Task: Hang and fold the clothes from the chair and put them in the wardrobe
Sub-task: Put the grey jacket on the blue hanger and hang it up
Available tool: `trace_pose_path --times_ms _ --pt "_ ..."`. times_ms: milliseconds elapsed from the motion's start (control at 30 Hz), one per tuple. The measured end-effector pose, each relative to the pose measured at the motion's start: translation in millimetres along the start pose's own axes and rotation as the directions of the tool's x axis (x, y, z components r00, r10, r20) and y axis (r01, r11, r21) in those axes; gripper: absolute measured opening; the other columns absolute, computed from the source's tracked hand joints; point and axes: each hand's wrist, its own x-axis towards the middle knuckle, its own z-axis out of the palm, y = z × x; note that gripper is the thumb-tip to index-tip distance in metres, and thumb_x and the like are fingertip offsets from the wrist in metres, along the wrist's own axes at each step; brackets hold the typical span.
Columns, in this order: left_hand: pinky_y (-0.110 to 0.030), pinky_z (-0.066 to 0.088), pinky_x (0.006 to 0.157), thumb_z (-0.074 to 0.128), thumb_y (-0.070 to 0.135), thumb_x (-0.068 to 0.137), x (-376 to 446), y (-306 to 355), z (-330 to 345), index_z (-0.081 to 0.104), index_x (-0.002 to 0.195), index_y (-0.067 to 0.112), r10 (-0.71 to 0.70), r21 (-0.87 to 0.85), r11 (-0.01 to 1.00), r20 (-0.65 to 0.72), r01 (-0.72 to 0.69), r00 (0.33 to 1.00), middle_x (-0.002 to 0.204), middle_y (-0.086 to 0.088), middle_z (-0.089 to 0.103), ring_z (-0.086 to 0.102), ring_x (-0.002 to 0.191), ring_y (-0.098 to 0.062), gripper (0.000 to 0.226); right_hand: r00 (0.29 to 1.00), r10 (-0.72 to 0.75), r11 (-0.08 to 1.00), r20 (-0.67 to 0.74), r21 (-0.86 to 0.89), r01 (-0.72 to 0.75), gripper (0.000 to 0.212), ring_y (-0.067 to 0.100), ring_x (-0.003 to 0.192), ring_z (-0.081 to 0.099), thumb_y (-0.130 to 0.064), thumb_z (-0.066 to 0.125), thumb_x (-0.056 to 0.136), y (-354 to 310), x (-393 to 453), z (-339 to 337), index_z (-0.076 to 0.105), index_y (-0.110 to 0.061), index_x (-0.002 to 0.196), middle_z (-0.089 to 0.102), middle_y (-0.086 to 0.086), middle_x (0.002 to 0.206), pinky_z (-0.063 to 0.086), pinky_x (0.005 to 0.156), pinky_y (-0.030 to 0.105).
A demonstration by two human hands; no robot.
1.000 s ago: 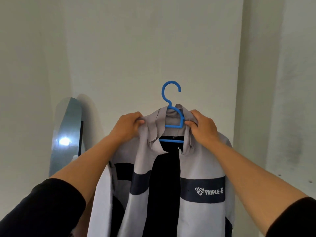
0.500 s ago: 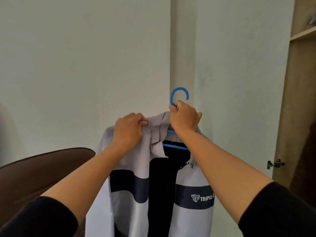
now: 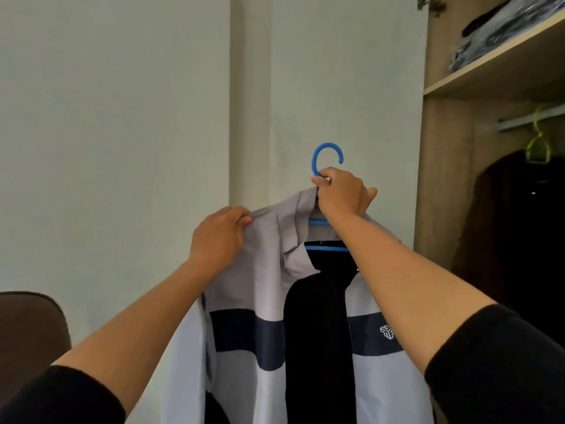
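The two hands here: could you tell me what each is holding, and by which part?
The right hand grips the blue hanger at the base of its hook. The left hand pinches the grey jacket at its left shoulder.

Both arms raised, forearms bare. Right hand [image 3: 342, 192] fingers curled in a grip; left hand [image 3: 218, 237] pinching, thumb forward.

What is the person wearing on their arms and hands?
Both arms have black sleeves pushed up above the elbows, so the forearms are bare. The left hand and right hand are bare too: no gloves, rings, watch or bracelets that I can see.
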Motion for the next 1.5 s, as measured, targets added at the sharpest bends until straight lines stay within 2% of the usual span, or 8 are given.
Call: trace_pose_path --times_ms 200,400,633,733,900,1200,1300,1500 --pt "-0.029 0.035 0.065 0.04 0.023 0.099 33 47 59 0.065 0.101 0.012 -0.012 -0.081 0.997 -0.042 0.009 0.999 0.093 -0.008 0.067 0.056 0.077 -0.024 0.027 0.984 -0.127 0.992 -0.121 -0.018 0.126 0.053 0.02 0.094 0.052 -0.053 0.053 0.087 52 19 -1 0.038 -0.032 0.134 0.066 -0.006 0.092 0.023 0.076 0.035" --pt "-0.034 0.042 0.073 0.04 0.026 0.099 72 92 100 0.064 0.106 0.015 0.042 -0.148 0.988 -0.02 -0.044 0.999 0.102 -0.009 0.067 0.06 0.09 -0.03 0.028 0.989 -0.137 0.958 0.058 -0.247 0.148 0.065 0.024 0.123 0.041 -0.055 0.05 0.088 100 29 3 0.02 -0.043 0.144 0.053 0.003 0.128 0.03 0.09 0.044" --pt "-0.036 0.047 0.076 0.042 0.03 0.098 98 130 140 0.06 0.113 0.02 0.181 -0.25 0.953 0.016 -0.172 0.983 0.103 -0.005 0.067 0.06 0.098 -0.029 0.026 0.989 -0.067 0.928 -0.129 -0.373 0.014 0.023 0.022 0.116 0.041 -0.034 0.052 0.092 144 61 2 0.056 -0.026 0.114 0.06 0.003 0.109 0.024 0.086 0.037" --pt "-0.03 0.038 0.069 0.051 0.036 0.092 113 135 151 0.043 0.129 0.029 0.385 -0.286 0.889 0.049 -0.356 0.922 0.099 0.002 0.059 0.057 0.098 -0.024 0.039 0.961 -0.07 0.921 -0.266 -0.389 -0.04 0.02 0.024 0.114 0.043 -0.028 0.052 0.092 159 73 4 0.061 -0.022 0.109 0.065 0.005 0.101 0.019 0.083 0.037" --pt "-0.032 0.041 0.067 0.071 0.042 0.075 140 131 171 0.019 0.149 0.022 0.63 -0.007 0.772 0.143 -0.636 0.763 0.125 -0.004 0.044 0.049 0.111 -0.024 0.092 0.887 -0.163 0.869 -0.431 -0.489 -0.078 0.017 0.028 0.105 0.051 -0.028 0.06 0.084 175 97 8 0.068 -0.019 0.096 0.068 0.007 0.087 0.017 0.076 0.036" --pt "-0.029 0.045 0.035 0.085 0.038 0.06 172 143 223 0.056 0.128 0.001 0.759 -0.105 0.622 -0.164 -0.776 0.63 0.104 -0.013 0.07 0.067 0.057 -0.03 0.083 0.852 -0.106 0.792 -0.512 -0.562 -0.239 0.019 0.022 0.119 0.04 -0.022 0.049 0.091 180 122 -6 0.062 -0.025 0.104 0.067 0.0 0.102 0.01 0.073 0.032" --pt "-0.033 0.05 0.042 0.082 0.04 0.063 174 162 232 0.046 0.136 -0.001 0.754 -0.198 0.61 -0.155 -0.768 0.639 0.108 -0.017 0.069 0.068 0.062 -0.034 0.091 0.857 -0.075 0.796 -0.509 -0.549 -0.256 0.019 0.02 0.125 0.035 -0.021 0.049 0.091 187 129 -21 0.062 -0.027 0.103 0.066 -0.002 0.104 0.006 0.074 0.03" --pt "-0.036 0.041 0.091 0.069 0.05 0.075 189 209 242 0.009 0.151 0.019 0.684 -0.473 0.613 -0.084 -0.633 0.725 0.142 -0.009 0.046 0.055 0.114 -0.032 0.101 0.899 -0.005 0.832 -0.438 -0.501 -0.239 0.028 0.017 0.14 0.017 -0.028 0.043 0.097 208 148 -64 0.059 -0.033 0.119 0.048 -0.001 0.138 0.018 0.102 0.043"
